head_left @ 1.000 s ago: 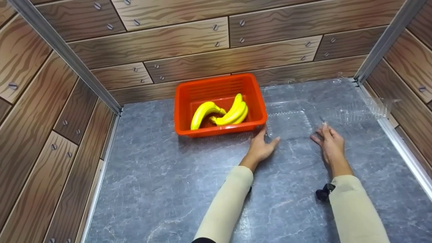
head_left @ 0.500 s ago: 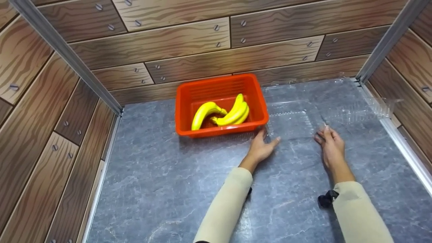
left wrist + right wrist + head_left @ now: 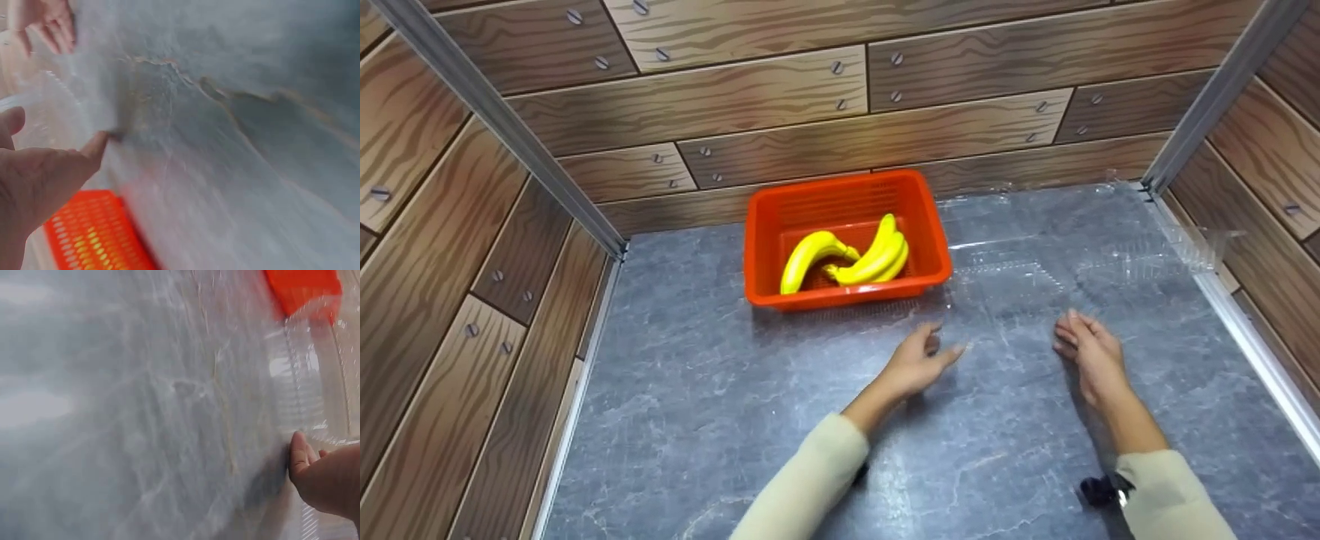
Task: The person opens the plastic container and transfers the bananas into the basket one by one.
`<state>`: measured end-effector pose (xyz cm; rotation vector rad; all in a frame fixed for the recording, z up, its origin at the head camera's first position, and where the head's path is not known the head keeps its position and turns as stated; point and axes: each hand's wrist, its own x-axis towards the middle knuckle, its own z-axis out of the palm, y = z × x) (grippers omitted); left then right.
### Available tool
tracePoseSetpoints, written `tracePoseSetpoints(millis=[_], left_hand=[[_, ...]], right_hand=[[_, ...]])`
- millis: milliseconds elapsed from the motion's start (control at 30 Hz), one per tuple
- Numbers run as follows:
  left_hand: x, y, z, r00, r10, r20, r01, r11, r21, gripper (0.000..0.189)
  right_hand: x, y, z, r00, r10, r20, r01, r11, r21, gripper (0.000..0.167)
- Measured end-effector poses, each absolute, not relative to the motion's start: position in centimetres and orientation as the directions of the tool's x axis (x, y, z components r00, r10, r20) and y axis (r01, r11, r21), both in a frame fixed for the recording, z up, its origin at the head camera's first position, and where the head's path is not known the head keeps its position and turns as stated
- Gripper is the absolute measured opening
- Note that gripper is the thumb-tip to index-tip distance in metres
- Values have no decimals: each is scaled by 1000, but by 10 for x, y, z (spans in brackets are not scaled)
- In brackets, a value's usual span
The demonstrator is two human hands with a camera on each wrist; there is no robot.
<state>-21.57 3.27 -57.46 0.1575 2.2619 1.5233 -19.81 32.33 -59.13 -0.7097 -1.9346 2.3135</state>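
Note:
An orange-red plastic basket [image 3: 847, 296] stands near the back wall, holding a single yellow banana [image 3: 810, 255] and a small bunch of bananas [image 3: 877, 259]. To its right lies a clear plastic clamshell box [image 3: 997, 270], its lid [image 3: 1147, 255] folded out to the right. My left hand [image 3: 911, 364] hovers in front of the basket's right corner, thumb spread, nothing in it. Nearer the box's front right corner, my right hand [image 3: 1091, 356] has its fingers loosely bent and holds nothing visible. In the right wrist view that hand [image 3: 326, 475] overlaps the edge of the clear box [image 3: 298, 377].
Wood-patterned walls [image 3: 780, 82] enclose the grey marbled surface [image 3: 682, 390] at the back and sides. Metal rails [image 3: 1252, 322] edge it. The outspread lid reaches the right rail. A small black device [image 3: 1099, 491] sits at the right cuff.
Both hands have drawn back toward the person, away from the clear box and basket. The left hand has also shifted left. Basket, bananas and box stay in place.

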Motion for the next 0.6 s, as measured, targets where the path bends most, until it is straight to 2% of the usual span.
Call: tracePoseSetpoints(millis=[100,167,300,400,467,600], left_hand=[[-200,7,-567,-907,349,-237,-69,431,900,67],[-193,-13,-566,-915,359,-183,-3,448,894,66],[-189,-57,-575,-946,322,-45,120,473,873,60],[-190,-84,-584,-969,246,13,136,491,861,57],[-190,-98,-590,-981,195,21,118,501,857,57],[-191,-116,-595,-993,119,21,81,523,848,55]], right_hand=[[-188,319,-586,-910,287,-301,258,-178,-950,27],[-183,314,-582,-926,270,-263,250,-81,-965,33],[-175,298,-577,-965,224,-137,201,292,-935,52],[-174,284,-573,-986,169,0,87,508,-857,50],[-175,275,-572,-987,132,93,-3,560,-829,46],[-180,258,-565,-966,111,232,-132,559,-819,39]])
